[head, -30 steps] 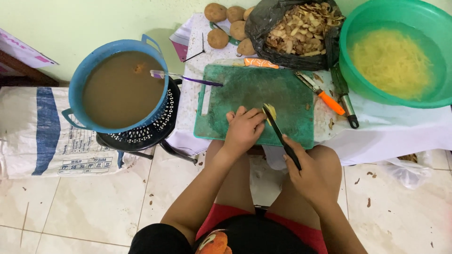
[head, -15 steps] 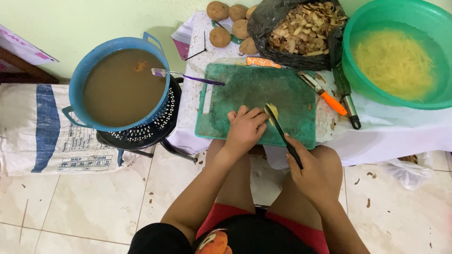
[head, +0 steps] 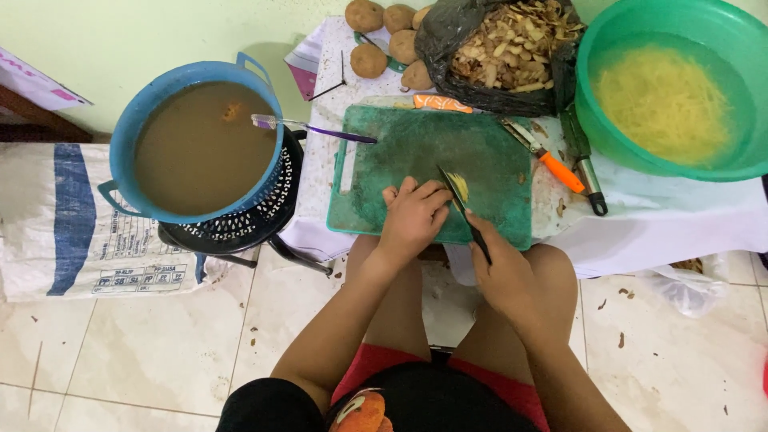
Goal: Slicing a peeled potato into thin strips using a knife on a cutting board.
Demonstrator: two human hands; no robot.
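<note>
A small pale-yellow potato piece (head: 458, 185), cut into thin strips, lies on the near right part of the green cutting board (head: 416, 152). The left hand (head: 412, 220) rests on the board with its fingers curled down, fingertips pressing at the left side of the piece. The right hand (head: 504, 272) is closed around the black handle of a knife (head: 460, 204), whose dark blade runs up and to the left and sits against the piece, partly hiding it.

The board lies on a low table covered with a white cloth (head: 664, 220). Just beyond the board's far edge lies an orange-patterned tool (head: 438, 102) (its kind cannot be told). To the right of the board lie an orange-handled peeler (head: 548, 160) and a dark-handled utensil (head: 584, 164). Far right stands a green basin (head: 672, 88) of water with yellow shredded potato in it. A black bag (head: 500, 52) of peelings sits at the far edge, whole brown potatoes (head: 384, 36) just left of it. Left of the table, a blue basin (head: 196, 144) of murky brown water rests on a black perforated stool (head: 256, 216), a purple-handled utensil (head: 316, 130) laid across its rim and reaching the board.
</note>
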